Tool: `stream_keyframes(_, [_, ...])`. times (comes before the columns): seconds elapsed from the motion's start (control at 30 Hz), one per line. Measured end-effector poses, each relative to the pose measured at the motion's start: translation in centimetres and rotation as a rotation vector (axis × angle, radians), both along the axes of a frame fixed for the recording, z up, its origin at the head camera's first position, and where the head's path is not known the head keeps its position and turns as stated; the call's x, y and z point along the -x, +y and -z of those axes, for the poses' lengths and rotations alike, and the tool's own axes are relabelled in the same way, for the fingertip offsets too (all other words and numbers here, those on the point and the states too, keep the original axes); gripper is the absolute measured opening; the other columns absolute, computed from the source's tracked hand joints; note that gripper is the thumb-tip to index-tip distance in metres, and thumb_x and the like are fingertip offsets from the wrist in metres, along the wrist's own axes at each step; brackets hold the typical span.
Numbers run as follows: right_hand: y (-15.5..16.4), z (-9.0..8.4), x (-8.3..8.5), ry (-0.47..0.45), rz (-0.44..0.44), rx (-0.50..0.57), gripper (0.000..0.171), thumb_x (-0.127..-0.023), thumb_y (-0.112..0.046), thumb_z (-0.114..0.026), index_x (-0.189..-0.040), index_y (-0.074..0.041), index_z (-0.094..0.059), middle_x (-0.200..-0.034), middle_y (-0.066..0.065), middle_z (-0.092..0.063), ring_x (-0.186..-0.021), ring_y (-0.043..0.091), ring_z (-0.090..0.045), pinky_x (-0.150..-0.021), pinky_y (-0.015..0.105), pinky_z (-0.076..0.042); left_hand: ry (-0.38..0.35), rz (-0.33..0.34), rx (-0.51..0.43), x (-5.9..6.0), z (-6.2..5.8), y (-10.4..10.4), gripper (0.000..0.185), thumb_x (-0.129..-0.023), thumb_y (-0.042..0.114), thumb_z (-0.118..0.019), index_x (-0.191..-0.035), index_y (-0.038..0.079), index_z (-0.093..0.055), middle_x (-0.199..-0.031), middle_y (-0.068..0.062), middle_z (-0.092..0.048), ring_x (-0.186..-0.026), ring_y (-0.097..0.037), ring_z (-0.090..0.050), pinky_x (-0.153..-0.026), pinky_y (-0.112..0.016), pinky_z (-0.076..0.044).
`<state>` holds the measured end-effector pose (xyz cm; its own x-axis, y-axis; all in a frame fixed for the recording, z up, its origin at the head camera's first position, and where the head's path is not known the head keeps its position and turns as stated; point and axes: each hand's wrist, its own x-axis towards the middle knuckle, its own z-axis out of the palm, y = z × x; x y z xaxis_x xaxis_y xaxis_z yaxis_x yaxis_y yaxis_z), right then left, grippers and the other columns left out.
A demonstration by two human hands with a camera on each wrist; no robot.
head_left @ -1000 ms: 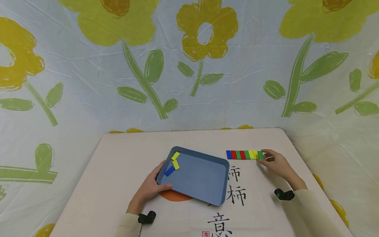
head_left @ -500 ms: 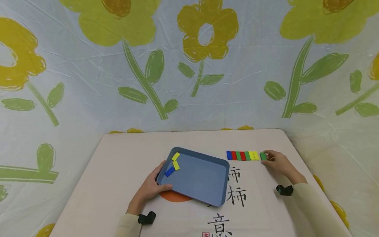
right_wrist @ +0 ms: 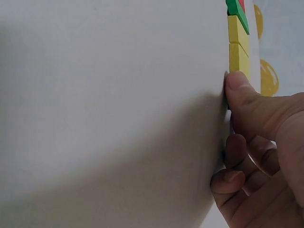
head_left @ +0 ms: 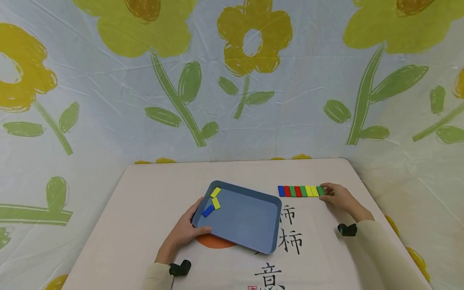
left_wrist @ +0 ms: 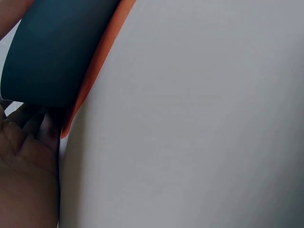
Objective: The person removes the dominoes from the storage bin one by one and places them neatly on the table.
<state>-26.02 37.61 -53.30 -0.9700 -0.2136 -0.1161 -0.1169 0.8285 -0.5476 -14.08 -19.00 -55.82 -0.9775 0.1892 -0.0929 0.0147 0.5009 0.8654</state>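
A blue-grey tray (head_left: 250, 225) lies at an angle on the table, with two yellow blocks (head_left: 215, 197) and a blue block (head_left: 208, 210) in its far left corner. My left hand (head_left: 193, 225) grips the tray's near left corner, thumb over the rim. In the left wrist view the tray's underside (left_wrist: 52, 47) sits above my left hand's palm (left_wrist: 26, 166). A row of coloured blocks (head_left: 297, 191) lies right of the tray. My right hand (head_left: 327, 194) pinches the green block (head_left: 320, 191) at the row's right end. In the right wrist view the thumb of my right hand (right_wrist: 236, 116) hides that block beside the yellow blocks (right_wrist: 237, 45).
The table cover (head_left: 152, 201) is pale, with black characters (head_left: 290, 237) and an orange disc (head_left: 214, 241) partly under the tray. A flower-print sheet (head_left: 232, 80) hangs behind and around the table. The table's far edge (head_left: 235, 160) runs close behind the block row.
Half a second ago the green block stood a small gap to the right of the row; my right hand has slid it left against the yellow block. Left hand and tray are unmoved.
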Motion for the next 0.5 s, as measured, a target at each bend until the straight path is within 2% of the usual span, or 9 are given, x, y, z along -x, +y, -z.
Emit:
stream_keyframes(0.2, [0.13,-0.2,0.11,-0.006,-0.051,-0.011,0.049,-0.094,-0.009,-0.074,-0.134,0.013,-0.056,-0.104,0.021,-0.065,-0.096,0.037,-0.064,-0.08,0.047,-0.055,-0.004,-0.001,-0.015,0.0,-0.08,-0.03,0.106,-0.08,0.038,-0.088,-0.165,0.028,-0.026,-0.171,-0.004,-0.026,-0.158,-0.033,-0.024,-0.123,-0.064,-0.025])
stream_keyframes(0.5, [0.21,-0.3,0.33,-0.021,-0.048,-0.025,0.049,-0.094,-0.01,-0.074,-0.134,0.011,-0.056,-0.105,0.022,-0.065,-0.096,0.036,-0.063,-0.079,0.046,-0.055,0.002,0.01,-0.018,0.12,0.1,-0.05,0.106,-0.08,0.037,-0.088,-0.165,0.028,-0.026,-0.171,-0.004,-0.025,-0.158,-0.033,-0.024,-0.123,-0.064,-0.025])
